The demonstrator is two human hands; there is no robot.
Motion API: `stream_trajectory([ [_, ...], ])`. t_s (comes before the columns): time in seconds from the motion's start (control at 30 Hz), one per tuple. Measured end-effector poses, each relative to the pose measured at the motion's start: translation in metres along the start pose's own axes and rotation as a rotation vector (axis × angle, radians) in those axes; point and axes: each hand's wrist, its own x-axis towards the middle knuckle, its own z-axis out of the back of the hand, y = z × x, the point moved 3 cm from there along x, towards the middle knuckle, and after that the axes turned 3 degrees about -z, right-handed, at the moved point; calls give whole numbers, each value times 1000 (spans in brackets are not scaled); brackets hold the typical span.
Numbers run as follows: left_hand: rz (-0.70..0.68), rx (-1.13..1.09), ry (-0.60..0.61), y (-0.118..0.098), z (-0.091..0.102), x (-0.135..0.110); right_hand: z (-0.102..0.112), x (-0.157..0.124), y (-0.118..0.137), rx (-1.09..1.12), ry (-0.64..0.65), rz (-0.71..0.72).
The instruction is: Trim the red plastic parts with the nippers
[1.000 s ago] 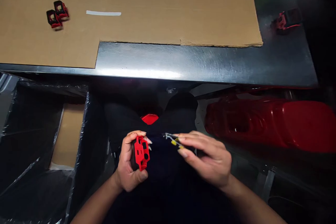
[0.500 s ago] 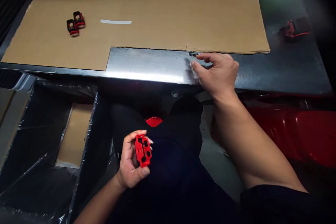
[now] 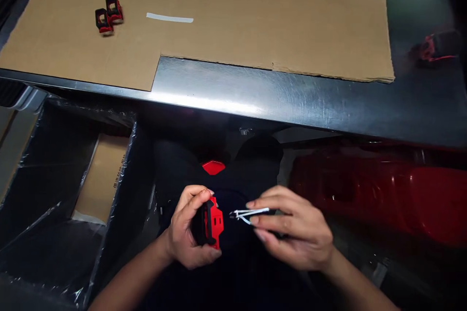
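My left hand (image 3: 189, 231) is closed around a red and black plastic part (image 3: 216, 223), its red face with small slots turned to the right. Between the fingers of my right hand (image 3: 292, 226) is a small pair of nippers (image 3: 251, 213), with pale thin handles and a dark tip. The tip points left at the plastic part, a short gap away from it. Both hands are above my lap, in front of the table edge.
Cardboard (image 3: 273, 19) with two white tape strips covers much of the metal table (image 3: 226, 85). Two red and black parts (image 3: 108, 15) sit at its left; another red and black item (image 3: 436, 48) lies far right. A plastic-lined bin (image 3: 44, 194) stands left, a red glossy object (image 3: 434, 194) right.
My right hand has come down from the table edge to my lap, now with the nippers clearly in its fingers. My left hand has turned the plastic part. The view has shifted slightly.
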Motion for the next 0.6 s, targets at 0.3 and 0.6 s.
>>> stream_trajectory([
  [0.3, -84, 0, 137, -4, -8, 4, -29, -28, 19, 4, -47, 1],
  [0.6, -69, 16, 98, -5, -4, -4, -36, -24, 22, 29, -3, 37],
])
